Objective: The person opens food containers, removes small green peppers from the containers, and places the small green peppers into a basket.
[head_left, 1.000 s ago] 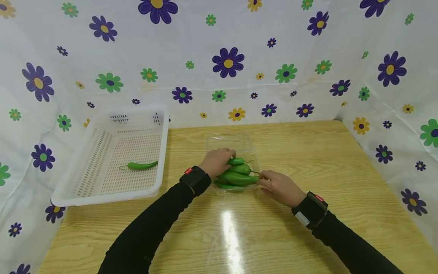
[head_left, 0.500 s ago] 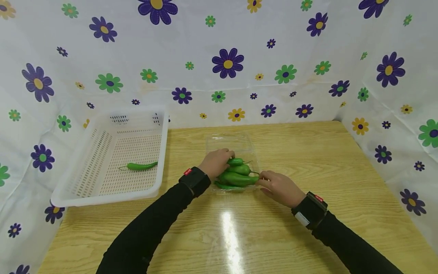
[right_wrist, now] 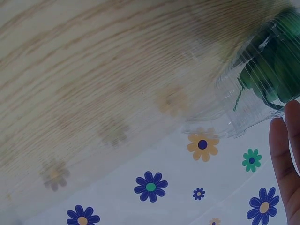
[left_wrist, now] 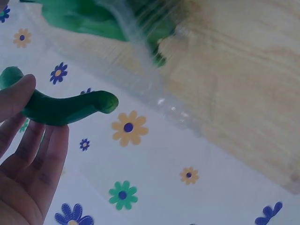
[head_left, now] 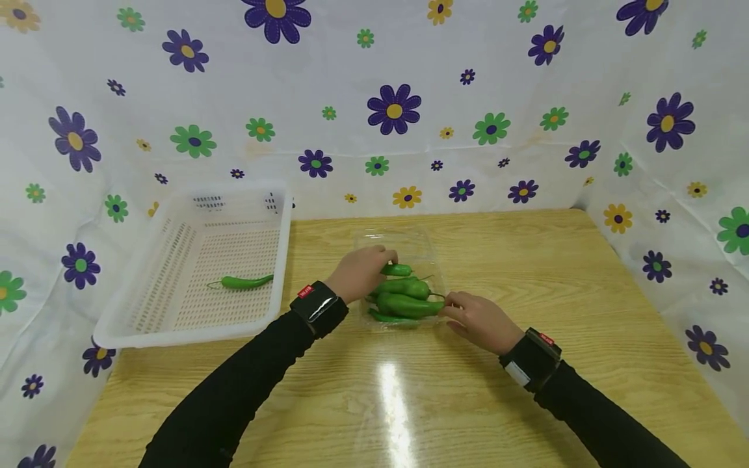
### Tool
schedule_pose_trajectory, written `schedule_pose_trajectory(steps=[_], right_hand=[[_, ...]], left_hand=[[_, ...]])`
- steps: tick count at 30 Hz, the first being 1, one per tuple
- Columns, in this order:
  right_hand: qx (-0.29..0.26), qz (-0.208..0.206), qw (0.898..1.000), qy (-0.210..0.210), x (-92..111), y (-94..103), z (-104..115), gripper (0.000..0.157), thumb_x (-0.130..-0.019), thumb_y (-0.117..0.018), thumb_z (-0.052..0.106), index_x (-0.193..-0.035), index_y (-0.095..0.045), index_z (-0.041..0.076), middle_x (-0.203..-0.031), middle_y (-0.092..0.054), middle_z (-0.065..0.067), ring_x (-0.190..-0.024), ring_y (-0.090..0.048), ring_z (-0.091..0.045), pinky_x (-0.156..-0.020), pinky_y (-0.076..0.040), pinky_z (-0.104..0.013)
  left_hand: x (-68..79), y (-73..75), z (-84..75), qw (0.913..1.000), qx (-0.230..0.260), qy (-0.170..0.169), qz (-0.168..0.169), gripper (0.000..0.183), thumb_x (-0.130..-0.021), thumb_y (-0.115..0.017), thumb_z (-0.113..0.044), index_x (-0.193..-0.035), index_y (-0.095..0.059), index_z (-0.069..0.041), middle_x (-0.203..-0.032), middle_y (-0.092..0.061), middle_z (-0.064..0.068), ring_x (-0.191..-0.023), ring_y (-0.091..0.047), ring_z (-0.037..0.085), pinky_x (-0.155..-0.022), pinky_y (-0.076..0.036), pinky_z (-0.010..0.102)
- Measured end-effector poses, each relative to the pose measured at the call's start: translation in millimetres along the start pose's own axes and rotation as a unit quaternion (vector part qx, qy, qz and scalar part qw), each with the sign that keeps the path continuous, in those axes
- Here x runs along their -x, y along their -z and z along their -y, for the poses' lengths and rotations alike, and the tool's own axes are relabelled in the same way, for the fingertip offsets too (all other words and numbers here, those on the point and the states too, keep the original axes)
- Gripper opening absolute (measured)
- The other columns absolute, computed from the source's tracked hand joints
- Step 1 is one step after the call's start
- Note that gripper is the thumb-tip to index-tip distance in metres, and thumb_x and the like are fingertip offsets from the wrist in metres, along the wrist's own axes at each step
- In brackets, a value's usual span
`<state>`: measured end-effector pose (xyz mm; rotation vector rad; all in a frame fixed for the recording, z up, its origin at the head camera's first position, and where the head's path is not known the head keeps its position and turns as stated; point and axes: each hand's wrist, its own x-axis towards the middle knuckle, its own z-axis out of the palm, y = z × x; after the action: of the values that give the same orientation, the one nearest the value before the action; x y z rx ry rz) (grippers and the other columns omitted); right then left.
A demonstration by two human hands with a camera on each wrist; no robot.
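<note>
One pepper (head_left: 398, 270) has risen; box (head_left: 404, 246) holds several; basket (head_left: 187, 334), one.

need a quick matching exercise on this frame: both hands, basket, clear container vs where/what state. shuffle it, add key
Column 1
1. left hand
2. right hand
3. white basket
4. clear container

Column 2
A. shows a lone pepper inside
B. at the right edge of the clear container in the head view
C. contains several green peppers
D. pinches a held pepper

Pairs: 1-D, 2-B, 3-A, 4-C
</note>
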<state>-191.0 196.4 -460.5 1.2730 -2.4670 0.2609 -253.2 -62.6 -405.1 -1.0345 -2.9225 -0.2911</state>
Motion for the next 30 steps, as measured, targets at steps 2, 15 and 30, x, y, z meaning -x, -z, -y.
schedule_pose_trajectory(steps=[2, 15, 30], right_hand=[[-0.001, -0.001, 1.000, 0.000, 0, 0.2, 0, 0.027, -0.069, -0.082, 0.007, -0.092, -0.068, 0.008, -0.092, -0.059, -0.005, -0.078, -0.059, -0.013, -0.065, -0.051, -0.024], [-0.006, -0.016, 1.000, 0.009, -2, 1.5, 1, 0.030, -0.065, -0.083, 0.005, -0.090, -0.068, 0.009, -0.091, -0.059, -0.005, -0.076, -0.059, -0.013, -0.063, -0.051, -0.023], [-0.009, -0.019, 1.000, 0.010, -1, 0.7, -1, 0.029, -0.065, -0.083, 0.005, -0.090, -0.068, 0.009, -0.091, -0.059, -0.005, -0.076, -0.059, -0.012, -0.063, -0.052, -0.023]], left_hand=[[3.1, 9.0, -1.9, 1.0000, -0.004, -0.004, -0.005, 0.030, -0.083, -0.071, -0.010, -0.111, -0.061, -0.012, -0.099, -0.063, 0.007, -0.084, -0.064, 0.020, -0.068, -0.052, 0.029], [23.3, 63.8, 6.0, 0.9989, -0.037, -0.021, -0.020, 0.030, -0.082, -0.071, -0.009, -0.110, -0.060, -0.010, -0.102, -0.065, 0.009, -0.090, -0.067, 0.022, -0.076, -0.056, 0.033], [50.0, 104.8, 54.1, 0.9980, -0.022, 0.056, 0.018, 0.027, -0.085, -0.068, -0.010, -0.111, -0.062, -0.009, -0.100, -0.066, 0.010, -0.086, -0.063, 0.022, -0.076, -0.054, 0.039]])
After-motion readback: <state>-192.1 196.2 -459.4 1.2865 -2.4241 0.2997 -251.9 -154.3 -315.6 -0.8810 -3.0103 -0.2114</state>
